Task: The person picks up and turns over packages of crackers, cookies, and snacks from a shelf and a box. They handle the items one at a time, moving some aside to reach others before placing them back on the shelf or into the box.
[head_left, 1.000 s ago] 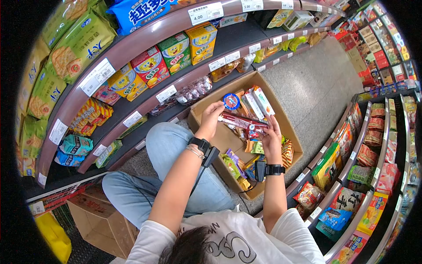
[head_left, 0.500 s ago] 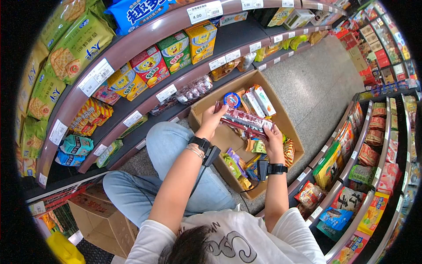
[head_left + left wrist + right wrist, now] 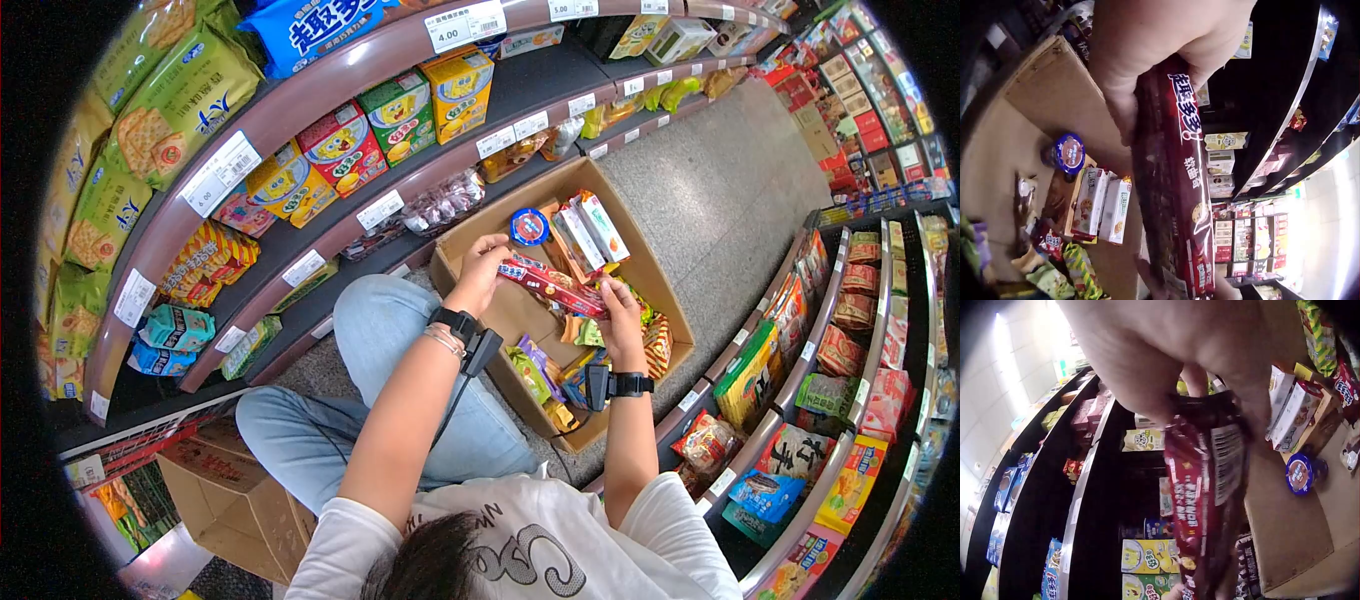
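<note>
A long dark red packet of cookies is stretched between the two hands, above an open cardboard box. The left hand grips one end; in the left wrist view the packet shows white lettering and a cookie picture. At the other end, the right hand holds it with thumb and fingers. A white barcode panel shows on the packet in the right wrist view. Inside the box lie a blue round tub, white cookie boxes and several small snack bags.
Snack shelves curve along the left, with green cracker bags and cartoon-printed boxes. More shelves of packets run down the right. A second cardboard box stands on the floor at lower left. The person sits with bent legs beside the box.
The packet has been turned over between the hands: half a second ago its dark seamed side faced up, now the red lettered side does. Both hands stay at its ends.
</note>
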`<action>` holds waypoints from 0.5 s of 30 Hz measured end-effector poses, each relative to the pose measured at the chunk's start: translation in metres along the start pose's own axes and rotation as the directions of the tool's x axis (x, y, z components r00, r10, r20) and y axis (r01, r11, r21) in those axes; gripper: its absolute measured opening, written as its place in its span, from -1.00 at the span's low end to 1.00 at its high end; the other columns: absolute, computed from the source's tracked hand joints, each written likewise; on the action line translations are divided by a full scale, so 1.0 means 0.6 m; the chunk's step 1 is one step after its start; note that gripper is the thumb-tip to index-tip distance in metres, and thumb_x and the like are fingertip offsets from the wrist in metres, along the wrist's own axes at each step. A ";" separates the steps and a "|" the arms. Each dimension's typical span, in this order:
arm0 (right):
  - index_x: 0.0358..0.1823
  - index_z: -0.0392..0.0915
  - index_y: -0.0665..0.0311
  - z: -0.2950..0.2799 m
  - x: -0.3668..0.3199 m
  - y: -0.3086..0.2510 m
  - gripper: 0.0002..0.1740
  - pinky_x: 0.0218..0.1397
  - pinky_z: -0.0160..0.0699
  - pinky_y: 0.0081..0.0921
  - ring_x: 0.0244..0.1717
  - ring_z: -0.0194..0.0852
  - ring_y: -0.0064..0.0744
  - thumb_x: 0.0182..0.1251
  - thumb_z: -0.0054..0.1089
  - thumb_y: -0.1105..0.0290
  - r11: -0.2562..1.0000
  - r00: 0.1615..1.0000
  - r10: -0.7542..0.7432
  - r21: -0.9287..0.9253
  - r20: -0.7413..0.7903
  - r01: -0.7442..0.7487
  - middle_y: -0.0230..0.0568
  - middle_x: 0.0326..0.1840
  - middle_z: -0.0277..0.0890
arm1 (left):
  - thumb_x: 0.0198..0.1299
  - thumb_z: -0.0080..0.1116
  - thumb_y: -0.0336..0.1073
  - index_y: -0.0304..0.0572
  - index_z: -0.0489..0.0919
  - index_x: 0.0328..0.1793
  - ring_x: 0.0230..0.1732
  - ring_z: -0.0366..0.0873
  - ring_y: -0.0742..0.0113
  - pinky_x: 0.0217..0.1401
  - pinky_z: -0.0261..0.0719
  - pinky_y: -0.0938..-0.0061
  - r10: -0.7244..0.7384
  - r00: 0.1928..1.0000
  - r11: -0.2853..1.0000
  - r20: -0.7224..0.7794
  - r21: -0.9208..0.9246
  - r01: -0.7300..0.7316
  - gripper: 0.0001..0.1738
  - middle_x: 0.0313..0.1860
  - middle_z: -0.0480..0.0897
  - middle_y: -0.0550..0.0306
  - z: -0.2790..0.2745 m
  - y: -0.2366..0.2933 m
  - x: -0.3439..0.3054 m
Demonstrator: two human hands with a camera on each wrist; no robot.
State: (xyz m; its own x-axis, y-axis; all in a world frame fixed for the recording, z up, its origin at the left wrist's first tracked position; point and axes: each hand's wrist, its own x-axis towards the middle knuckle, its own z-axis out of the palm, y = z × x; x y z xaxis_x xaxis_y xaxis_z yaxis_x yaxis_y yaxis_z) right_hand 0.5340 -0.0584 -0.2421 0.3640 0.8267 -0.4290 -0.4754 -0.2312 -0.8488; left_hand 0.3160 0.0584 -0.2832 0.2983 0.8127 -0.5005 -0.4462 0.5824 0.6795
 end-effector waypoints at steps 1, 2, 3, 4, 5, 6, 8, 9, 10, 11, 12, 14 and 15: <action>0.12 0.45 0.35 -0.002 0.005 0.003 -0.67 0.05 0.58 -0.53 0.10 0.47 -0.46 0.34 0.14 0.53 1.000 1.000 0.004 0.014 -0.030 -0.003 -0.14 0.31 0.35 | 0.22 0.13 -0.43 -0.20 0.49 0.10 0.02 0.57 0.26 0.07 0.62 0.27 0.053 0.999 0.997 0.006 -0.054 -0.052 -0.69 -0.07 0.57 0.09 -0.002 -0.003 0.007; 0.25 0.33 0.40 -0.001 0.008 0.012 -0.56 0.04 0.62 -0.46 0.05 0.53 -0.39 0.35 0.10 0.55 0.992 0.990 -0.126 0.022 -0.068 0.127 -0.07 0.26 0.40 | 0.21 0.12 -0.49 -0.22 0.48 0.15 0.03 0.56 0.26 0.11 0.60 0.31 0.106 0.994 0.989 0.010 -0.108 -0.104 -0.65 -0.04 0.57 0.09 -0.003 -0.007 0.012; 0.28 0.29 0.41 0.003 0.008 0.012 -0.53 0.03 0.63 -0.44 0.03 0.54 -0.38 0.35 0.10 0.55 0.991 0.990 -0.105 0.070 -0.099 0.112 -0.05 0.23 0.42 | 0.21 0.11 -0.52 -0.23 0.46 0.19 0.05 0.56 0.26 0.14 0.58 0.34 0.139 0.990 0.982 -0.006 -0.130 -0.139 -0.61 0.00 0.57 0.06 0.004 -0.001 0.008; 0.31 0.25 0.43 0.007 0.006 0.010 -0.50 0.03 0.64 -0.43 0.02 0.55 -0.36 0.36 0.09 0.54 0.988 0.988 -0.083 0.118 -0.128 0.098 -0.03 0.20 0.44 | 0.21 0.11 -0.54 -0.24 0.44 0.24 0.08 0.55 0.26 0.17 0.55 0.37 0.173 0.985 0.973 -0.023 -0.152 -0.175 -0.56 0.04 0.57 0.04 0.015 0.006 0.001; 0.34 0.20 0.45 0.009 0.003 0.008 -0.47 0.02 0.65 -0.41 0.01 0.56 -0.35 0.36 0.08 0.54 0.982 0.986 -0.059 0.166 -0.156 0.085 -0.01 0.18 0.46 | 0.21 0.10 -0.57 -0.24 0.42 0.29 0.10 0.54 0.26 0.20 0.53 0.41 0.207 0.978 0.962 -0.040 -0.173 -0.210 -0.52 0.08 0.57 0.02 0.024 0.014 -0.008; 0.37 0.16 0.47 0.015 -0.003 -0.001 -0.44 0.03 0.65 -0.40 0.00 0.56 -0.37 0.38 0.08 0.52 0.984 0.992 -0.030 0.168 -0.119 0.050 -0.04 0.10 0.51 | 0.21 0.10 -0.57 -0.25 0.41 0.31 0.11 0.54 0.26 0.20 0.53 0.41 0.195 0.981 0.962 -0.003 -0.197 -0.192 -0.51 0.11 0.56 0.01 0.022 0.016 -0.008; 0.36 0.17 0.48 0.012 -0.007 -0.004 -0.44 0.04 0.65 -0.40 0.00 0.56 -0.37 0.39 0.08 0.49 0.988 0.998 0.046 0.146 -0.032 -0.041 -0.06 0.08 0.51 | 0.22 0.10 -0.57 -0.25 0.39 0.33 0.12 0.54 0.27 0.21 0.53 0.40 0.177 0.981 0.957 0.073 -0.245 -0.154 -0.49 0.17 0.54 -0.02 0.015 0.022 -0.010; 0.36 0.17 0.48 0.006 -0.007 -0.004 -0.45 0.04 0.65 -0.41 0.00 0.56 -0.38 0.40 0.08 0.47 0.988 0.996 0.084 0.129 0.014 -0.085 -0.07 0.08 0.51 | 0.22 0.12 -0.56 -0.30 0.38 0.33 0.13 0.53 0.27 0.22 0.51 0.41 0.167 0.983 0.953 0.079 -0.269 -0.140 -0.49 0.17 0.55 0.00 0.016 0.025 -0.013; 0.31 0.23 0.49 0.005 -0.005 0.000 -0.49 0.04 0.66 -0.41 -0.03 0.58 -0.38 0.40 0.09 0.45 0.987 0.993 0.111 0.116 0.034 -0.115 -0.10 0.06 0.52 | 0.22 0.14 -0.54 -0.34 0.37 0.33 0.14 0.53 0.27 0.24 0.48 0.42 0.159 0.984 0.948 0.084 -0.292 -0.128 -0.48 0.17 0.55 0.01 0.017 0.029 -0.017; 0.24 0.32 0.43 0.002 -0.007 0.004 -0.56 -0.03 0.68 -0.40 -0.06 0.59 -0.40 0.40 0.11 0.40 0.980 0.988 0.134 0.135 0.082 -0.144 -0.15 0.05 0.54 | 0.22 0.15 -0.52 -0.38 0.36 0.33 0.15 0.52 0.27 0.25 0.46 0.42 0.153 0.984 0.942 0.090 -0.315 -0.118 -0.48 0.17 0.55 0.03 0.018 0.034 -0.021; 0.20 0.35 0.39 0.006 -0.016 -0.004 -0.59 -0.06 0.69 -0.38 -0.07 0.60 -0.39 0.40 0.11 0.37 0.976 0.974 0.203 0.063 0.104 -0.210 -0.18 0.03 0.55 | 0.23 0.16 -0.51 -0.39 0.38 0.31 0.12 0.54 0.30 0.24 0.48 0.43 0.159 0.983 0.937 0.093 -0.327 -0.121 -0.50 0.14 0.57 0.05 0.014 0.034 -0.021; 0.14 0.40 0.25 0.006 -0.028 -0.013 -0.65 -0.18 0.71 -0.36 -0.13 0.62 -0.39 0.40 0.12 0.30 0.958 0.933 0.286 -0.062 0.218 -0.279 -0.25 -0.01 0.58 | 0.24 0.16 -0.50 -0.37 0.41 0.28 0.10 0.55 0.32 0.22 0.49 0.43 0.170 0.979 0.925 0.112 -0.360 -0.120 -0.53 0.13 0.58 0.05 0.007 0.031 -0.015; 0.14 0.41 0.21 0.011 -0.038 -0.016 -0.67 -0.24 0.68 -0.42 -0.17 0.63 -0.38 0.40 0.12 0.32 0.953 0.934 0.302 -0.073 0.192 -0.293 -0.25 -0.02 0.59 | 0.24 0.16 -0.49 -0.37 0.43 0.27 0.10 0.55 0.32 0.21 0.50 0.44 0.183 0.976 0.918 0.122 -0.378 -0.125 -0.55 0.12 0.58 0.05 0.004 0.033 -0.013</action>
State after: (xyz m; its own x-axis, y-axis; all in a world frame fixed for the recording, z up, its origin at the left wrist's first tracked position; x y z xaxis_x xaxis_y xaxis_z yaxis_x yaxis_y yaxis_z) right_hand 0.5250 -0.0712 -0.2220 0.0423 0.8006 -0.5977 -0.5015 -0.5004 -0.7058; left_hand 0.3072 0.0635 -0.2646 0.3125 0.9017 -0.2988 -0.7652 0.4253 0.4833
